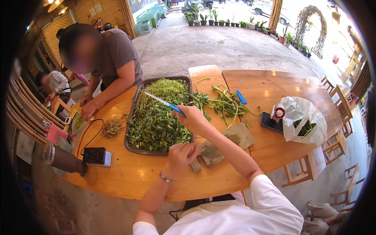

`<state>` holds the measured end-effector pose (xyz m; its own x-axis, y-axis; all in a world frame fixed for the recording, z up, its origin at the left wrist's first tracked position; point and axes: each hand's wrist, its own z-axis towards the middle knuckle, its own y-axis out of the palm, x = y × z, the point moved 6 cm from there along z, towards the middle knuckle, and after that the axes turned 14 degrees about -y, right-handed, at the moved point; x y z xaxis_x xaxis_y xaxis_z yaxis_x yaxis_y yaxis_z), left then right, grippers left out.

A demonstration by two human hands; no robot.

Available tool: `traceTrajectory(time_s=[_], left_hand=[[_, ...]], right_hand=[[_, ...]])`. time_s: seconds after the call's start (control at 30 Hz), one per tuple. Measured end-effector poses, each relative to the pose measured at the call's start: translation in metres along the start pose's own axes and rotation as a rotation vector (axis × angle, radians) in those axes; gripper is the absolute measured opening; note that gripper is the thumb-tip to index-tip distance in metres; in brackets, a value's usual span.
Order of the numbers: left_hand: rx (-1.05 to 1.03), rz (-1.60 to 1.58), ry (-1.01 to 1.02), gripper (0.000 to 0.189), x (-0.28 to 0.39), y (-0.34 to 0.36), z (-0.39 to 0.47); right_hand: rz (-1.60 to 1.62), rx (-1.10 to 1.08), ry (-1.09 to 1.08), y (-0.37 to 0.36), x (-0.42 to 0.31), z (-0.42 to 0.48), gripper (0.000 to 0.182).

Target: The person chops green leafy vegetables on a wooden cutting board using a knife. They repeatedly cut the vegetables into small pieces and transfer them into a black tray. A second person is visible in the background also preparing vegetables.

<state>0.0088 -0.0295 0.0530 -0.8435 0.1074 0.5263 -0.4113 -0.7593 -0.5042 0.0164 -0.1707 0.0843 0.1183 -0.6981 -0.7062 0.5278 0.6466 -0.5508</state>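
Note:
My right hand point(194, 119) grips the blue handle of a knife point(160, 99), its pale blade pointing up and left above the tray. Beneath it, a dark plastic tray point(138, 152) is heaped with chopped leafy greens point(158, 129) and paler chopped stems point(167, 89). My left hand point(181, 155) is near the tray's front right corner with curled fingers; whether anything is inside them cannot be made out. A worn cutting board point(211, 154) with a handle cut-out lies partly under my right forearm. Uncut leafy stalks point(232, 105) lie beyond the board.
On the wooden table point(141, 176) are a blue knife sheath point(241, 96), a phone point(265, 119), a small handheld fan point(277, 112), a plastic bag of greens point(304, 129), a tumbler point(64, 160), a power bank point(108, 158) and a root pile point(113, 127). A co-worker point(117, 58) leans over at left.

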Motion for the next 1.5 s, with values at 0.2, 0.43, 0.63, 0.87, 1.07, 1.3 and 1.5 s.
traceTrajectory(time_s=[0.2, 0.43, 0.63, 0.87, 1.07, 1.3, 1.5], left_hand=[[0.013, 0.001, -0.011, 0.026, -0.006, 0.000, 0.000], [0.049, -0.007, -0.031, 0.025, -0.008, 0.007, 0.000], [0.046, 0.045, -0.043, 0.024, -0.018, 0.010, 0.000], [0.030, 0.029, -0.051, 0.025, -0.012, 0.024, 0.017], [0.026, 0.044, -0.016, 0.025, -0.011, 0.040, 0.009], [0.080, 0.122, 0.218, 0.024, 0.011, 0.019, 0.004], [0.043, 0.039, 0.269, 0.025, 0.033, 0.026, -0.002]], right_hand=[[0.049, 0.067, 0.000, -0.018, -0.009, -0.005, 0.012], [0.055, 0.484, 0.014, -0.098, 0.044, -0.044, 0.020], [-0.187, 0.572, 0.030, -0.140, 0.100, -0.094, 0.024], [-0.111, 0.257, 0.232, -0.145, 0.131, -0.084, 0.038], [-0.483, 0.217, 0.191, -0.139, 0.124, -0.107, 0.022], [-0.745, 0.226, 0.295, -0.152, 0.147, -0.120, 0.023], [-0.615, 0.482, 0.219, -0.163, 0.149, -0.116, 0.018]])
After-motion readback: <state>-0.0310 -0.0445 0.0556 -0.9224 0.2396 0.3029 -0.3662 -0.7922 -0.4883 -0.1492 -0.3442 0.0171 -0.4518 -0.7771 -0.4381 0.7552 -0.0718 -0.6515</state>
